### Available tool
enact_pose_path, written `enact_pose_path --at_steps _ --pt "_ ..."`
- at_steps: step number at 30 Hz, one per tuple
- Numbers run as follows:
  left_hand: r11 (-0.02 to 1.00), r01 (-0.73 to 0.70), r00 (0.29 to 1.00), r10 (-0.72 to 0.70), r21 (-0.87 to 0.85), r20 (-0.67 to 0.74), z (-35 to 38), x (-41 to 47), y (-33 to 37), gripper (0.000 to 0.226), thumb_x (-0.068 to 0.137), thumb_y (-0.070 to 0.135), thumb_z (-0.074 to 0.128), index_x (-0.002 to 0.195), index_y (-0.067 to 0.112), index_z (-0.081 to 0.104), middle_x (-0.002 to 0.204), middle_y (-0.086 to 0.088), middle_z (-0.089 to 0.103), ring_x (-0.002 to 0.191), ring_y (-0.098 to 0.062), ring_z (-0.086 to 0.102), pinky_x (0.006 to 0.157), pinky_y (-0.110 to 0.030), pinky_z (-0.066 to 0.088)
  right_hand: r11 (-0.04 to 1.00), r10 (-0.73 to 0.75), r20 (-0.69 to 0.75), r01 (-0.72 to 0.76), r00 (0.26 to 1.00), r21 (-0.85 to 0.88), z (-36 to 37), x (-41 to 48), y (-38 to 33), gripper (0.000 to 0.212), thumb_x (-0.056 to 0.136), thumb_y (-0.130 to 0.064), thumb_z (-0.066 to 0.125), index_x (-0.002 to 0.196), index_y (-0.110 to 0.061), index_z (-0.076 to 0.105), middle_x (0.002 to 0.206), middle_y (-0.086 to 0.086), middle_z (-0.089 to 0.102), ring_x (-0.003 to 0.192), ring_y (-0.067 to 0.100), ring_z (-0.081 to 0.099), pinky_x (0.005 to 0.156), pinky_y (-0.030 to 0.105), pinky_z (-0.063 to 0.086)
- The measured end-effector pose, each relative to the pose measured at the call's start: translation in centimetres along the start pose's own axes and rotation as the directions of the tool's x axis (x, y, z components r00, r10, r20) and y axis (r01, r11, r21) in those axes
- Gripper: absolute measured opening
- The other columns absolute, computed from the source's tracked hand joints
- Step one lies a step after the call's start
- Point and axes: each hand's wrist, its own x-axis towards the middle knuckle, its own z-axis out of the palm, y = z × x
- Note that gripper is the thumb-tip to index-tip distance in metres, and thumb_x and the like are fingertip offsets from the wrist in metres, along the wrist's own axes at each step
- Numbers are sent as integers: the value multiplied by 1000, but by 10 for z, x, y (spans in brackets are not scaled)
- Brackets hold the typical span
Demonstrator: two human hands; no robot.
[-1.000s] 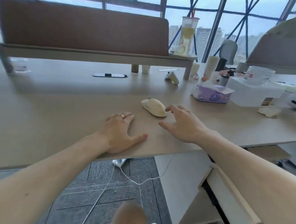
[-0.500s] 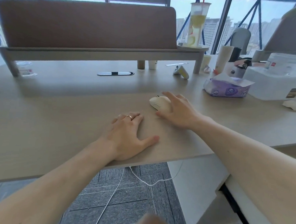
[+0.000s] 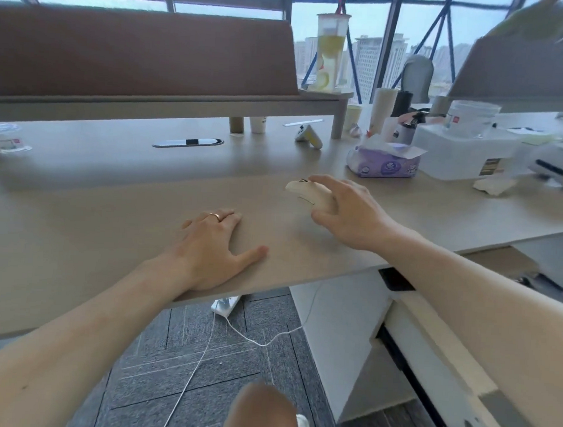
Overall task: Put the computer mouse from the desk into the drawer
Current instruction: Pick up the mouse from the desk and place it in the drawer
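Right now the bench (image 3: 110, 224) carries a white box (image 3: 456, 154), a tissue pack (image 3: 385, 163) w/ a sheet poking out, and the mouse (image 3: 307, 195). Drawer (image 3: 435, 358) below-right stands open. Right hand (image 3: 348, 213) grip wraps the mouse; left hand (image 3: 213, 242) lies flat, fingers spread.

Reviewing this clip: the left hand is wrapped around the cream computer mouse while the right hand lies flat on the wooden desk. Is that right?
Not quite: the hands are swapped. The head view shows the right hand wrapped around the cream computer mouse, while the left hand lies flat on the wooden desk.
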Motion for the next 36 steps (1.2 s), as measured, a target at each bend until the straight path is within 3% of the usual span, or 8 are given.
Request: enact_pose_path --at_steps 4,7,11,15,18,24,31,36 --pt "993 -109 994 109 -46 4 7 5 53 112 68 93 27 150 18 40 155 -2 42 139 -24 39 114 -45 28 997 37 -71 -42 997 -64 -51 -50 37 65 81 -39 64 144 -40 49 128 6 60 115 25 55 96 36 44" --pt "968 -230 973 232 -101 9 14 6 111 111 68 93 29 151 20 37 156 -2 41 141 -24 37 116 -45 29 984 110 -104 -123 988 -125 -91 -93 70 64 83 -38 66 144 -41 48 118 5 62 106 25 56 88 37 43" --pt "925 -352 934 358 -145 13 20 2 175 101 73 89 34 151 24 36 155 1 42 140 -23 39 114 -45 32 961 203 -139 -224 969 -161 -131 -152 107 63 82 -35 65 143 -40 49 119 4 63 104 22 56 86 36 41" --pt "843 -526 850 525 -115 -40 33 -3 218 89 81 79 47 149 22 41 152 0 46 137 -21 40 113 -41 33 934 273 -156 -300 949 -196 -150 -203 135 65 85 -32 65 146 -38 45 124 4 60 106 20 53 87 38 44" --pt "774 -624 779 627 -112 -4 46 -8 241 87 84 75 50 152 22 37 154 1 43 140 -19 38 115 -38 32 921 314 -153 -340 937 -192 -153 -231 153 67 85 -33 66 147 -37 44 127 3 59 109 19 52 93 38 45" --pt "757 -635 762 647 -154 39 69 -16 270 92 84 75 49 155 19 32 159 0 37 147 -16 26 119 -35 27 910 359 -132 -379 924 -171 -140 -261 176 65 84 -31 67 145 -39 45 124 3 57 108 19 52 93 34 44" --pt "741 -657 740 669 -137 68 85 -21 291 93 84 78 46 156 21 28 160 2 35 145 -17 27 117 -38 29 888 434 -72 -440 898 -133 -109 -262 189 70 83 -32 69 148 -35 42 118 -1 53 111 20 52 89 30 39" --pt "783 -614 780 621 -98 74 101 -12 277 90 85 77 44 153 19 34 156 0 40 143 -20 32 116 -41 31 850 517 3 -513 856 -117 -91 -244 190 82 80 -33 71 153 -28 35 136 7 51 130 27 46 106 38 38"
